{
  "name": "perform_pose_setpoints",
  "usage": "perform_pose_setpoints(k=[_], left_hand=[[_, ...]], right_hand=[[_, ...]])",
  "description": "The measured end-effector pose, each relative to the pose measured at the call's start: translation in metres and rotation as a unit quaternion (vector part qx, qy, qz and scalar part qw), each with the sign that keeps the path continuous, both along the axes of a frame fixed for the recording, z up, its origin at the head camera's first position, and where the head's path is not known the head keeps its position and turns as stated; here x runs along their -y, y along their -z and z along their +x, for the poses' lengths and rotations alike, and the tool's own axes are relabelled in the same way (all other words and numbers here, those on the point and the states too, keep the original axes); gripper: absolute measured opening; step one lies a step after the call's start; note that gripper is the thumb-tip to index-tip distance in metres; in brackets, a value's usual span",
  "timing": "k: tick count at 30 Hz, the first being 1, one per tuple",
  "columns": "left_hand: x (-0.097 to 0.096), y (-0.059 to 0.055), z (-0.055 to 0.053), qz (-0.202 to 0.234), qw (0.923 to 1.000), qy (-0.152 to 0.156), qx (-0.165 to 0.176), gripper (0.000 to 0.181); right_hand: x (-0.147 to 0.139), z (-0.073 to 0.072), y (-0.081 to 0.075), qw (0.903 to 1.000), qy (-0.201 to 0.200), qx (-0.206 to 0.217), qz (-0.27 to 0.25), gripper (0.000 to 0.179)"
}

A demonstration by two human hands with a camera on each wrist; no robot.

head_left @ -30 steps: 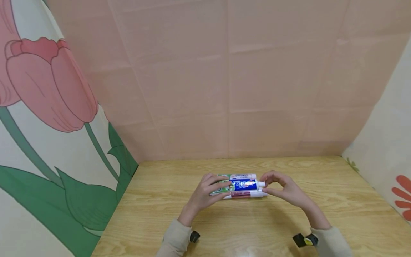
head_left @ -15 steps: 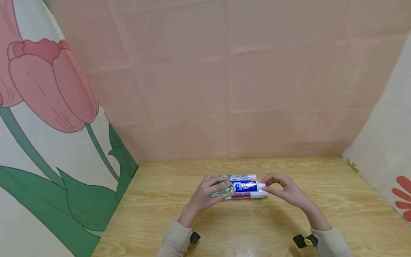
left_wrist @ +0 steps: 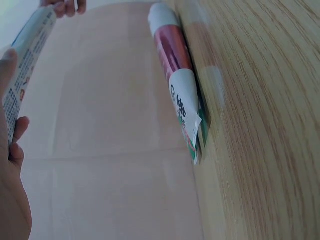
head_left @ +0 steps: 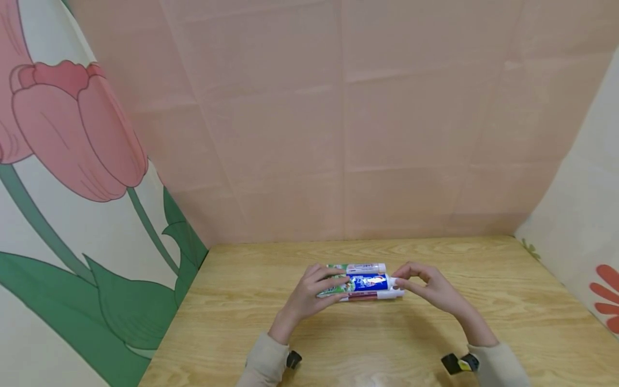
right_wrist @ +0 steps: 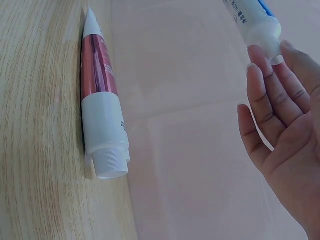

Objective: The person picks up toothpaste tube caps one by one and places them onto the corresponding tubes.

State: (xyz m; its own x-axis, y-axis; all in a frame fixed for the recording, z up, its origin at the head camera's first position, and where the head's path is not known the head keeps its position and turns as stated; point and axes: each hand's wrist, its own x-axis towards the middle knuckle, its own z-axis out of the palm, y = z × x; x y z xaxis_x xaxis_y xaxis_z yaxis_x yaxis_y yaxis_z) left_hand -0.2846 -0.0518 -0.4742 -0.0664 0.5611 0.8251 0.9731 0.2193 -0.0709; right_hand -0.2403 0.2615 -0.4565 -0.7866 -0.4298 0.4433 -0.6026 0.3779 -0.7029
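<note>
A blue, white and green toothpaste tube (head_left: 368, 281) is held level above the table, its white cap end pointing right. My left hand (head_left: 309, 290) grips its flat end, thumb on the near side and fingers across the top. With thumb and fingertips my right hand (head_left: 435, 287) pinches the cap end (right_wrist: 274, 52), which the fingers partly cover. Beneath, a toothpaste tube with a red band (right_wrist: 100, 65) and a white ribbed cap lies on its side on the table. Another whitish tube (head_left: 374, 267) shows just behind the held one in the head view.
The wood-grain table (head_left: 232, 322) ends at a pink creased sheet (head_left: 290, 134) behind. Walls with flower pictures stand at left and right. A black strap device (head_left: 293, 358) sits at the left wrist, another (head_left: 454, 363) at the right.
My right thumb and fingertips have drawn closer together on the cap end of the tube. The left hand keeps its grip almost unmoved, and the lying tubes stay in place.
</note>
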Motion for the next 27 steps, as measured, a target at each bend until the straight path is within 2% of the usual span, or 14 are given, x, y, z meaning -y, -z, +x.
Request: perform_pose_setpoints(k=[7, 16, 23, 27], left_hand=[[0.001, 0.0012, 0.0014, -0.006, 0.9998, -0.009, 0.015, 0.048], [0.0009, 0.0006, 0.0019, -0.003, 1.0, -0.006, 0.006, 0.048], [0.0016, 0.0004, 0.0022, 0.002, 1.0, -0.004, 0.005, 0.046], [0.0016, 0.0004, 0.0018, 0.003, 1.0, -0.002, 0.001, 0.047]], right_hand=[[-0.0033, -0.0021, 0.0028, 0.9999, -0.003, 0.007, 0.01, 0.016], [-0.0003, -0.0002, 0.0037, 0.9994, 0.021, 0.002, 0.027, 0.02], [0.0012, 0.0, 0.0043, 0.9998, -0.005, -0.021, 0.002, 0.032], [0.0031, 0.0006, 0.0033, 0.9992, -0.015, -0.038, -0.007, 0.031]])
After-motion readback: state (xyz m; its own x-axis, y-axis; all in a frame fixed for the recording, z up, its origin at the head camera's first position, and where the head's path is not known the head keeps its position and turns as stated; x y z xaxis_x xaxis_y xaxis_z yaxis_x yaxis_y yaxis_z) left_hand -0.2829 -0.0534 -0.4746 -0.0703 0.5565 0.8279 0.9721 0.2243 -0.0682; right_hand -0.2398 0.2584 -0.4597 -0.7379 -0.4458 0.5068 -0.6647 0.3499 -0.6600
